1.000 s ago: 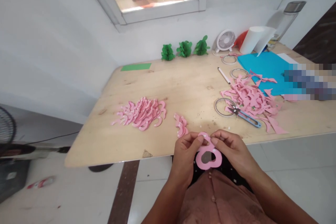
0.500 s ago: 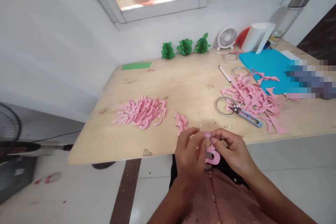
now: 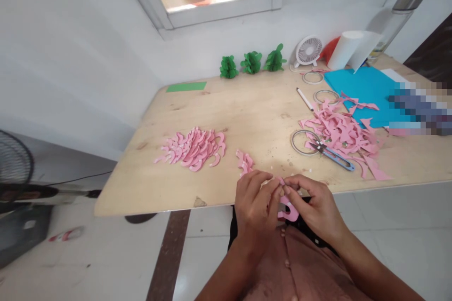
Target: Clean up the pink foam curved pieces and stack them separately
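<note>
My left hand (image 3: 256, 204) and my right hand (image 3: 310, 202) meet at the near edge of the wooden table (image 3: 247, 113), fingertips pinched together on a pink foam cut-out (image 3: 288, 210). Only its lower curl shows below my fingers; the rest is folded or hidden behind my left hand. Just beyond my hands lies a small cluster of pink curved pieces (image 3: 244, 162). A larger pile of the same curved pieces (image 3: 194, 146) lies to the left on the table.
Pink scraps (image 3: 341, 134), blue-handled snips (image 3: 335, 156) and wire rings (image 3: 302, 142) lie to the right. Farther back are blue paper (image 3: 363, 87), a pen (image 3: 303, 99), a small white fan (image 3: 308, 51), three green paper trees (image 3: 251, 62) and a green sheet (image 3: 186, 86). Another person's blurred arm (image 3: 420, 108) rests at right.
The pink loop that hung open between my hands has been gathered in; my left hand has closed over it, so only its lower curl shows. The view has shifted slightly.
</note>
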Tool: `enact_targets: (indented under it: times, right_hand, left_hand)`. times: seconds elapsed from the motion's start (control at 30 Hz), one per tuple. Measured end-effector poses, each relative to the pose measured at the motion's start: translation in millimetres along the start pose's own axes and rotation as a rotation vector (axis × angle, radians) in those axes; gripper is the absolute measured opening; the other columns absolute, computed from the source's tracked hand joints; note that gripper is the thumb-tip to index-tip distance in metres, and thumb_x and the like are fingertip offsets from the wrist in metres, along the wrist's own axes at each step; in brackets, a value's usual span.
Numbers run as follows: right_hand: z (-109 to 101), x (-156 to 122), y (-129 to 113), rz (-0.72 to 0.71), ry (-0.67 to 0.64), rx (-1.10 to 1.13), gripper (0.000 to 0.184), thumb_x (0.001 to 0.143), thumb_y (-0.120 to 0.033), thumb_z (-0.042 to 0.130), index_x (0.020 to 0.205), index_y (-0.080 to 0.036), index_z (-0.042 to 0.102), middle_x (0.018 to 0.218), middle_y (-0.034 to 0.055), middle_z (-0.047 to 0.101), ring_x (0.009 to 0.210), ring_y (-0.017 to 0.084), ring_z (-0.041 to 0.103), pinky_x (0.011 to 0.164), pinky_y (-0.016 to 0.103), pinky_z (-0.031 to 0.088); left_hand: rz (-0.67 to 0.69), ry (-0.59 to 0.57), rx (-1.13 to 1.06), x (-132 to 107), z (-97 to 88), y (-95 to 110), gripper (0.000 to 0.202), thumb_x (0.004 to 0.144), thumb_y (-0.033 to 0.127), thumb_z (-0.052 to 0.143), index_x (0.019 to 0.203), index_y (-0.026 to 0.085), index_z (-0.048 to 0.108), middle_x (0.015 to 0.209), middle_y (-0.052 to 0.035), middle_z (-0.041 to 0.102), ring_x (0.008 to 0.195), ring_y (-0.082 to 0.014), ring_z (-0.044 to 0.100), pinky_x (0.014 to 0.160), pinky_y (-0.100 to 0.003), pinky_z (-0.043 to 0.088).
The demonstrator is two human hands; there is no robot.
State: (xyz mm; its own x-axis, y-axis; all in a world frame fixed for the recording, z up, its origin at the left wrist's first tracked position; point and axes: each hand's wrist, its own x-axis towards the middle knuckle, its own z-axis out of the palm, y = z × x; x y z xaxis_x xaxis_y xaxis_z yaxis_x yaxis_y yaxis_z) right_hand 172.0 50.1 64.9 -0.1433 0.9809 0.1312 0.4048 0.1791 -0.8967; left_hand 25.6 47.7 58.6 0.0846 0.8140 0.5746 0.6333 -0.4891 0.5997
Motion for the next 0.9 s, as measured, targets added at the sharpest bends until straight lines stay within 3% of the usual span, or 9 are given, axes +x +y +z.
enact_targets:
  times: [0.23,0.4,0.7,0.9]
  right_hand:
    - [0.5,-2.2,7.8,-0.129,0.029,-0.121,0.012,0.088,-0.021,0.054,0.088,-0.02,0.066,0.082,0.0037,0.071,0.078,0.018,0.065,0.072,0.028,0.049]
    - [0.1,-1.4,6.9,-0.165,0.017,-0.098,0.012,0.089,-0.02,0.054,0.088,-0.02,0.066,0.081,0.0027,0.07,0.076,0.017,0.064,0.07,0.027,0.048]
    - [-1.6,-0.5,5.4,-0.16,0.005,-0.054,0.011,0.089,-0.019,0.055,0.088,-0.02,0.066,0.081,0.0019,0.069,0.076,0.015,0.063,0.071,0.025,0.047]
    - [-2.8,0.2,0.9,-0.076,-0.018,0.002,0.012,0.089,-0.02,0.054,0.085,-0.019,0.066,0.079,0.0009,0.068,0.075,0.014,0.062,0.07,0.023,0.045]
  left_hand:
    - [0.014,-0.012,0.016,-0.2,-1.4,-0.1,0.021,0.08,0.007,0.059,0.093,0.021,0.068,0.092,-0.0083,0.068,0.093,-0.0243,0.058,0.086,-0.043,0.047]
    - [0.043,0.041,0.005,2.1,0.2,1.4,0.017,0.08,0.006,0.058,0.089,0.018,0.066,0.089,-0.0073,0.067,0.089,-0.0223,0.059,0.083,-0.042,0.049]
    - [0.018,0.05,-0.052,3.9,1.0,2.5,0.016,0.081,0.005,0.056,0.088,0.017,0.064,0.088,-0.0059,0.066,0.09,-0.02,0.058,0.085,-0.04,0.049]
    - [-0.066,0.043,-0.093,1.3,2.9,-0.8,0.012,0.083,0.009,0.054,0.083,0.016,0.063,0.09,-0.0066,0.065,0.091,-0.0196,0.06,0.084,-0.038,0.05]
